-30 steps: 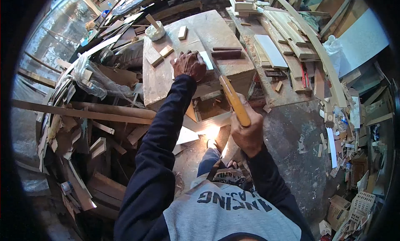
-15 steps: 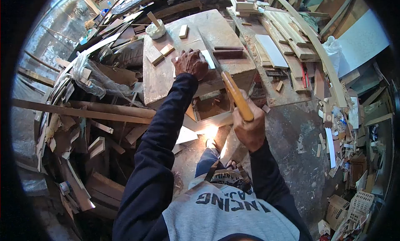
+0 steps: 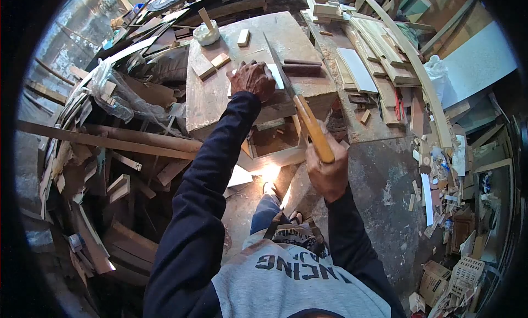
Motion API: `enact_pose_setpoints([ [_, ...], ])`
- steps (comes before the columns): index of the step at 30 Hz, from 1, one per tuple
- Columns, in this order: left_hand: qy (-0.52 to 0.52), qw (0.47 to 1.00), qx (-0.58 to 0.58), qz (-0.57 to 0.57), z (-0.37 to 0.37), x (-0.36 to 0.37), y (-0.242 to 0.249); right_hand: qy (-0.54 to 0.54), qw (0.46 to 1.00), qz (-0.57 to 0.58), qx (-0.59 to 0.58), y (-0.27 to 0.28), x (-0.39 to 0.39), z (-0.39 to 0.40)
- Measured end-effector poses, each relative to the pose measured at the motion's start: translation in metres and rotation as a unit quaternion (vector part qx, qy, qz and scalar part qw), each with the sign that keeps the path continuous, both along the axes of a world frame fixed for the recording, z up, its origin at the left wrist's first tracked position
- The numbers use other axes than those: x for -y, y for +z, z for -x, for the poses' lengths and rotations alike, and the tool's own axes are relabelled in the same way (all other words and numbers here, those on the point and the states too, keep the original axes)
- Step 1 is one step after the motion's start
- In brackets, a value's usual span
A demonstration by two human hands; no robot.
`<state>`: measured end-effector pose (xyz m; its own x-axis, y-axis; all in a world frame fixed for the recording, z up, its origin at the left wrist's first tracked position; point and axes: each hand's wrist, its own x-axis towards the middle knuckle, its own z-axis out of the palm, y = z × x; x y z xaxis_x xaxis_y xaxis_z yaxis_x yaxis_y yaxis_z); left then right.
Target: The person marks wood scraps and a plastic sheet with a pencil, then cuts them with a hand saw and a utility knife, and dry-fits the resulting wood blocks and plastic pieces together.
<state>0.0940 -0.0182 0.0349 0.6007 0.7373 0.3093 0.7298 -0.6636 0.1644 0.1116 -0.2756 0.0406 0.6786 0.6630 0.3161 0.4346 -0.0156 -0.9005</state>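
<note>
My right hand [image 3: 327,169] is wrapped round the yellow-brown wooden handle [image 3: 314,130] of a handsaw, whose long thin blade [image 3: 279,65] points away from me over the workbench [image 3: 220,106]. My left hand [image 3: 253,81] presses down, fingers bent, on a white-faced board piece [image 3: 276,77] that shows on both sides of it. The blade runs by the right end of this piece; whether it has cut in cannot be seen. Beyond my left hand lie wood blocks [image 3: 204,69] and a small pale block [image 3: 243,38]. Dark brown strips [image 3: 301,70] lie right of the blade.
A whitish pot [image 3: 207,34] with a stick in it stands at the bench's far left. Boards [image 3: 379,43] are stacked on the surface to the right. An open drawer-like box [image 3: 275,139] is under the bench's near edge. Scrap wood [image 3: 137,246] crowds the left.
The view has shifted a little. The saw and my right hand have moved only slightly; my left hand stays on the white-faced piece.
</note>
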Motion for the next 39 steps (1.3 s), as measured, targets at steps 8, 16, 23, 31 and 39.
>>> enact_pose_setpoints([
  [8, -0.021, 0.999, 0.023, -0.036, -0.001, -0.006, -0.015, -0.001, 0.996, 0.085, -0.028, 0.045, 0.107, 0.046],
  [16, 0.003, 1.0, -0.026, 0.011, -0.001, -0.011, -0.008, 0.008, 0.997, 0.044, -0.065, 0.023, 0.056, 0.025],
  [23, -0.018, 1.0, -0.021, -0.007, 0.0, -0.008, -0.009, 0.018, 0.999, 0.008, 0.05, 0.015, 0.064, 0.023],
  [31, -0.013, 1.0, -0.02, -0.004, 0.001, -0.011, -0.012, 0.028, 0.998, 0.05, -0.012, 0.014, 0.085, 0.028],
  [39, -0.015, 1.0, -0.022, 0.0, 0.0, -0.008, -0.006, 0.0, 0.998, 0.015, 0.065, 0.001, -0.002, 0.002],
])
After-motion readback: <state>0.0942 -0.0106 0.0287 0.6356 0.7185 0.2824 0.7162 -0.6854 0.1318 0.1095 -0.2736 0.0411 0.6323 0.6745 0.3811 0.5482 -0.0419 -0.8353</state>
